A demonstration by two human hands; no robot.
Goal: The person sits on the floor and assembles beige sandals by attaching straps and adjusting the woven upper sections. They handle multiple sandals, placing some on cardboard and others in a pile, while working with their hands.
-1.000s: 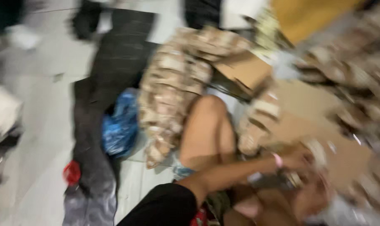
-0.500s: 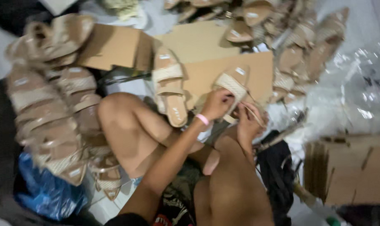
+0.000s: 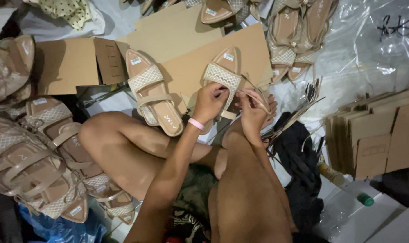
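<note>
A heap of tan strappy sandals [image 3: 42,157] lies on the floor at the left, and one matching sandal [image 3: 152,99] rests on flattened cardboard [image 3: 186,67]. The left hand [image 3: 210,101], pink band at the wrist, is closed on the lattice-strapped sandal [image 3: 222,78] above the knees; the right hand [image 3: 255,112] pinches its thin strap. Folded cartons [image 3: 375,135] stand at the right.
</note>
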